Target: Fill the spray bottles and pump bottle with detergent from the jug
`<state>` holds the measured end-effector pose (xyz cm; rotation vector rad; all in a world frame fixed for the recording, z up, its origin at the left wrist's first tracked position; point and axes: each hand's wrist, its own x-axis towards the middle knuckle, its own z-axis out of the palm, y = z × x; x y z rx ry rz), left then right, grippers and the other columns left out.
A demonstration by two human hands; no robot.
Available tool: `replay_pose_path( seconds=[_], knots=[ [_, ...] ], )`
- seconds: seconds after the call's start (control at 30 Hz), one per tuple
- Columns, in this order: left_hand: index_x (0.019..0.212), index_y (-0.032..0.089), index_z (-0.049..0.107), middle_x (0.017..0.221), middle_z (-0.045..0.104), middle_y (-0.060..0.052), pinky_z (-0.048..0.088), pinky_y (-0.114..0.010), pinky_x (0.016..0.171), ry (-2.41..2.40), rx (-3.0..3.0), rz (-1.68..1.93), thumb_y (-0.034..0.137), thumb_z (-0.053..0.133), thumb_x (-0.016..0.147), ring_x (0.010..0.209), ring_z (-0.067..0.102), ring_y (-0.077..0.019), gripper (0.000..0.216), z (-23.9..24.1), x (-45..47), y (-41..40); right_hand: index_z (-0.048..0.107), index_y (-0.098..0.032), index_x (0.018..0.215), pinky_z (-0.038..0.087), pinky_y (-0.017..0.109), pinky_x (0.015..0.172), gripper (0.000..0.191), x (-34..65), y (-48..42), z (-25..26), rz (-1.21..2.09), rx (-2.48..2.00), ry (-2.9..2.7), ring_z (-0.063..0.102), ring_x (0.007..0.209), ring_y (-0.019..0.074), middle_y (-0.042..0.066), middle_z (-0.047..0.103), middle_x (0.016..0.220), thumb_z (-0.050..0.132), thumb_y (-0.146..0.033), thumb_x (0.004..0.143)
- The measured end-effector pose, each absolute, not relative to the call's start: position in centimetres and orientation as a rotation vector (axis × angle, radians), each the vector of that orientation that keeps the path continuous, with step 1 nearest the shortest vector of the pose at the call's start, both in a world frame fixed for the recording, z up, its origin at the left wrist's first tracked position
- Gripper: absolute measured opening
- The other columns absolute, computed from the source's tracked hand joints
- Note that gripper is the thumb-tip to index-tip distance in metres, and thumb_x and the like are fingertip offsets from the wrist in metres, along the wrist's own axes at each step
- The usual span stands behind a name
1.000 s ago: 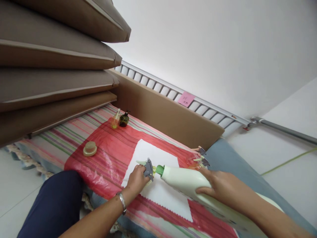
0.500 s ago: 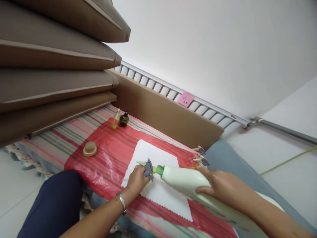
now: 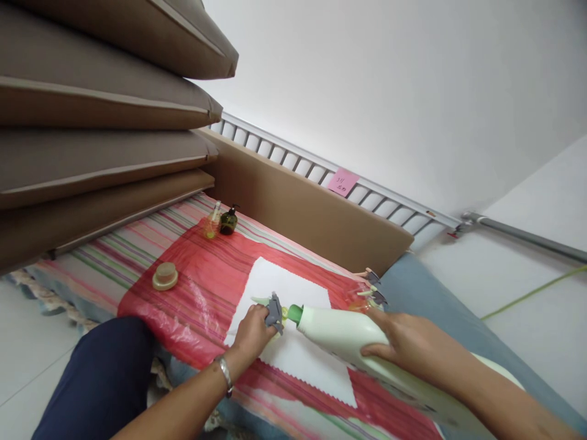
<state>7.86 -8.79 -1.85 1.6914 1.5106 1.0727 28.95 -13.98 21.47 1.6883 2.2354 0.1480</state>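
Note:
My left hand (image 3: 251, 333), wearing a silver bracelet, is closed around a small container (image 3: 274, 313) with a grey top and a pale green part sticking out. My fingers hide most of its body. In my right hand (image 3: 403, 339) is a large pale green bottle (image 3: 342, 327), tilted almost flat. Its green neck (image 3: 296, 313) points left, right at a yellowish rim beside the grey top. Whether liquid flows cannot be made out. Both hands are above a white sheet (image 3: 293, 281) with zigzag edges.
Near my right hand are similar grey-topped containers (image 3: 378, 297). A dark pump bottle (image 3: 228, 220), a clear bottle (image 3: 213, 223) and a round pale lid (image 3: 165, 276) stand on red plastic (image 3: 192, 263). Stacked cushions (image 3: 105, 101) rise at left; a brown board (image 3: 293, 189) runs along the back.
The view has shifted very slightly. Both hands, the small container and the large bottle keep nearly the same pose.

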Motion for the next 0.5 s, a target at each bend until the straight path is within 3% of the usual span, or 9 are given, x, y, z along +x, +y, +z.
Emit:
replay_pose_path(
  seconds=[0.23,0.4,0.5],
  knots=[
    [0.071,0.016,0.062,0.078,0.062,-0.003,0.041,-0.028,0.070,1.430,1.598,1.141,0.028,0.066,0.064,0.080,0.057,-0.0199,0.014,-2.2,7.1,-7.9,0.059,-0.023,0.090,0.042,0.032,0.059,0.030,29.9,-14.0,19.5,0.129,1.782,2.318,0.064,0.072,0.0274,0.007,0.070,0.080,0.059,-0.048,0.073],
    [0.087,0.016,0.067,0.080,0.066,-0.002,0.044,-0.027,0.070,1.338,1.546,1.176,0.026,0.067,0.064,0.078,0.060,-0.0192,0.024,-2.3,6.7,-7.4,0.063,-0.024,0.096,0.045,0.036,0.070,0.038,32.2,-13.3,16.8,-0.175,2.103,2.405,0.063,0.084,0.0279,0.007,0.070,0.093,0.060,-0.052,0.070],
    [0.094,0.016,0.066,0.082,0.067,-0.003,0.045,-0.028,0.072,1.284,1.523,1.193,0.023,0.066,0.065,0.078,0.061,-0.0188,0.030,-2.4,6.8,-7.2,0.066,-0.024,0.087,0.045,0.033,0.064,0.037,33.1,-12.4,15.5,-0.300,2.405,2.467,0.064,0.072,0.0248,0.004,0.070,0.083,0.062,-0.055,0.066]
  ],
)
